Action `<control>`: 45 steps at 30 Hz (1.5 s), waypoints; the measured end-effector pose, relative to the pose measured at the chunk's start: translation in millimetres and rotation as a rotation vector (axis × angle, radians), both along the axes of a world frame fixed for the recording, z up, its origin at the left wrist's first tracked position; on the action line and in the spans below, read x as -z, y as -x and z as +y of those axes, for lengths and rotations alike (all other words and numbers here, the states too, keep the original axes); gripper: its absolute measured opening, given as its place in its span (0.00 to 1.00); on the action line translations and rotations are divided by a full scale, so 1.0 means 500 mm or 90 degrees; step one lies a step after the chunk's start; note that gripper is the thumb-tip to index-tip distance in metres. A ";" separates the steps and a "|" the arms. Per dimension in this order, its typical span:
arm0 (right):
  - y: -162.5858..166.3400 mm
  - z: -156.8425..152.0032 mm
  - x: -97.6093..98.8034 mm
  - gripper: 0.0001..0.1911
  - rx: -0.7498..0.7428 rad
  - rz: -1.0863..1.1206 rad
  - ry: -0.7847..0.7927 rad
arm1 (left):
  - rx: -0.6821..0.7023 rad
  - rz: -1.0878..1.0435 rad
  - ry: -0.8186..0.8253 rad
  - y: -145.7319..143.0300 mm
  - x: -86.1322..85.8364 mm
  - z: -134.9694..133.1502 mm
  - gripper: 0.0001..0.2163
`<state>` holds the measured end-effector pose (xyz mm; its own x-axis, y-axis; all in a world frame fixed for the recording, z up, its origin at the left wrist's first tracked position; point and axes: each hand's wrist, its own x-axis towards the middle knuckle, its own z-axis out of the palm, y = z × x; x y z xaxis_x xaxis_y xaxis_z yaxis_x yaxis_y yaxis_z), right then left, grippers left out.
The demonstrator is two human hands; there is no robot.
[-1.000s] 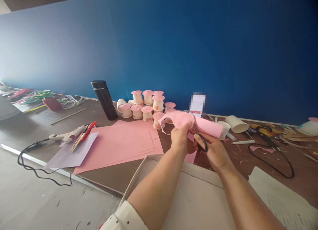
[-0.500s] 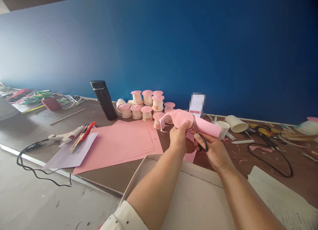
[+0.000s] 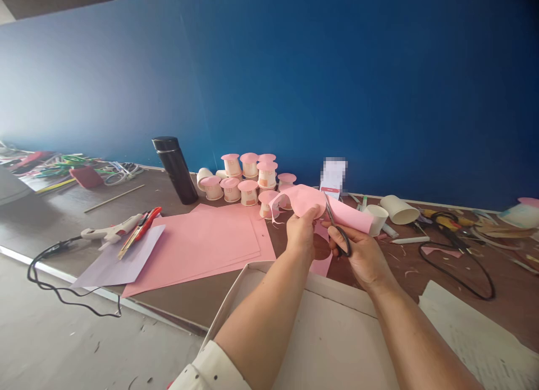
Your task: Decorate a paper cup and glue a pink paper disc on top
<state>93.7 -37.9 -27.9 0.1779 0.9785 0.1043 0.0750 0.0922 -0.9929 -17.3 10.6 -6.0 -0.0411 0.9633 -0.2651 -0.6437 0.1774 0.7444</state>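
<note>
Pink paper (image 3: 309, 198) is pinched between the thumb and fingers of my left hand (image 3: 301, 233), its cut edge curling off to the left. My right hand (image 3: 362, 255) grips a pair of scissors (image 3: 344, 241) by the black handles, and the blades meet the paper beside my left thumb. To the right the sheet bends into a curl (image 3: 351, 215) above my right fingers. Behind it stand several small paper-cup houses (image 3: 266, 175) with round pink roofs, some stacked. A pink sheet with a rounded cut-out (image 3: 322, 266) lies beneath my hands.
Pink sheets (image 3: 219, 238) lie left, beside a lilac sheet (image 3: 143, 261), a red utility knife (image 3: 141, 230) and a corded glue gun (image 3: 112, 227). A black flask (image 3: 177, 171) stands behind. Paper cups (image 3: 399, 210) and a black cable (image 3: 490, 278) lie right; a white box lid (image 3: 337, 345) is in front.
Almost nothing differs. The whole view has shifted very slightly, and both hands keep their hold on the paper and the scissors.
</note>
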 end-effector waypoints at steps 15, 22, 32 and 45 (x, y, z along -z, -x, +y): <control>-0.002 -0.001 -0.002 0.27 -0.005 -0.003 0.007 | 0.002 0.008 -0.004 0.003 -0.001 -0.001 0.08; -0.006 0.004 0.007 0.25 -0.018 0.009 0.008 | -0.004 -0.004 0.013 0.004 -0.005 -0.001 0.08; -0.004 -0.003 -0.001 0.29 -0.031 -0.032 0.022 | 0.003 -0.080 0.008 -0.005 0.013 0.017 0.13; -0.004 -0.001 -0.004 0.30 -0.033 -0.025 0.025 | 0.040 -0.009 -0.016 -0.002 0.027 0.019 0.13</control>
<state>95.6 -38.2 -25.7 0.1231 0.9898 0.0720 0.1107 0.0584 -0.9921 -16.1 20.3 -19.3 0.0231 0.9702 -0.2410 -0.6422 0.1992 0.7402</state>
